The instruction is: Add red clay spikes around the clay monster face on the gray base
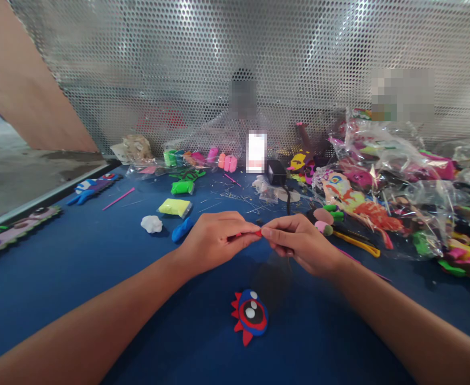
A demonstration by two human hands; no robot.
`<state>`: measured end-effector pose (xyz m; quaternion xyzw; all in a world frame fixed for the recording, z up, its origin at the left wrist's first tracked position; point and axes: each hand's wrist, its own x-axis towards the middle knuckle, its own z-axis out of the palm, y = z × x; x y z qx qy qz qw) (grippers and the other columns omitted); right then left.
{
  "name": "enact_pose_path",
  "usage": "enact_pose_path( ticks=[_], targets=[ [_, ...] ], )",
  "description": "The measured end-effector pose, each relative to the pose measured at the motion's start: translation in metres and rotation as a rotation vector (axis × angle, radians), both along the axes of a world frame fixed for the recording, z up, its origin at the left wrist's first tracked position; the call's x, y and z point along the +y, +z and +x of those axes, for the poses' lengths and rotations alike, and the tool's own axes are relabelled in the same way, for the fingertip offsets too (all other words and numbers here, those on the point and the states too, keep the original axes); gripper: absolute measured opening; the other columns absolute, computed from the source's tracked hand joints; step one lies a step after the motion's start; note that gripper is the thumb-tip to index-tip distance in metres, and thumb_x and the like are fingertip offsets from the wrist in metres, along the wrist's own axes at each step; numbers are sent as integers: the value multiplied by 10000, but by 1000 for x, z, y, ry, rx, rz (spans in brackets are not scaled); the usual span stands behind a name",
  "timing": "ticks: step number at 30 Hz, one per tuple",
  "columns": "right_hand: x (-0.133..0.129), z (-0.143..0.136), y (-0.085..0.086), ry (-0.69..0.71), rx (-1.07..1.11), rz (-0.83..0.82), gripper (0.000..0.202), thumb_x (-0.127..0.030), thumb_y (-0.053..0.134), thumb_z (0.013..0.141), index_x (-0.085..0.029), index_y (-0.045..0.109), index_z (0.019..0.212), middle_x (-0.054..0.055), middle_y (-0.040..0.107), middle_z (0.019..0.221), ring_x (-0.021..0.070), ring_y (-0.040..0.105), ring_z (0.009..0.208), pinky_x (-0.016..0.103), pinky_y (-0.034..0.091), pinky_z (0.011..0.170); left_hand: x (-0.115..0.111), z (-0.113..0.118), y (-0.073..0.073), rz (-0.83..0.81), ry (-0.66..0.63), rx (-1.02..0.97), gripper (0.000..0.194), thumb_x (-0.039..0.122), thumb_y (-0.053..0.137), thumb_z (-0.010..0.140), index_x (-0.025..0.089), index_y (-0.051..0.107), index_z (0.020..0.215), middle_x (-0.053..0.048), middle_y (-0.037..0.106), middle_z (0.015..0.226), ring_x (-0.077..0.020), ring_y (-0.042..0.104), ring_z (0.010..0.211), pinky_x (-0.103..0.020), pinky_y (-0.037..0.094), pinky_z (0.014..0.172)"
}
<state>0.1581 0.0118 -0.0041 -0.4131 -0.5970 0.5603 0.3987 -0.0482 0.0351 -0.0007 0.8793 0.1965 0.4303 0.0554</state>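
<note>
Between my fingertips is a small piece of red modelling clay [258,233], mostly covered by the fingers. My left hand [218,238] pinches it from the left, thumb and fingers pressed together. From the right, my right hand [294,238] closes on its other end with thumb and forefinger. On the blue table below the hands lies a clay eye figure [252,315], blue and red with a black pupil, white spots and red spikes along its left side. Close to my left hand are a lump of blue clay [182,229] and a white clay lump [152,224].
Yellow clay [174,207] and green clay [182,187] in packets lie beyond my left hand. A black adapter [276,172] with a cord stands near a lit phone [256,151]. Bagged clay figures [351,198] crowd the right side. A perforated metal panel [158,64] rises behind.
</note>
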Motion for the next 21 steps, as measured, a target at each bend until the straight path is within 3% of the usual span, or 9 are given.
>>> enact_pose_path(
  ticks=[21],
  targets=[
    [0, 1, -1, 32, -24, -4, 243, -412, 727, 755, -169, 723, 757, -31, 500, 558, 64, 416, 477, 209, 241, 421, -2, 1, 2, -55, -39, 16, 130, 221, 636, 861, 168, 721, 944, -28, 701, 750, -100, 638, 668, -194, 513, 593]
  ],
)
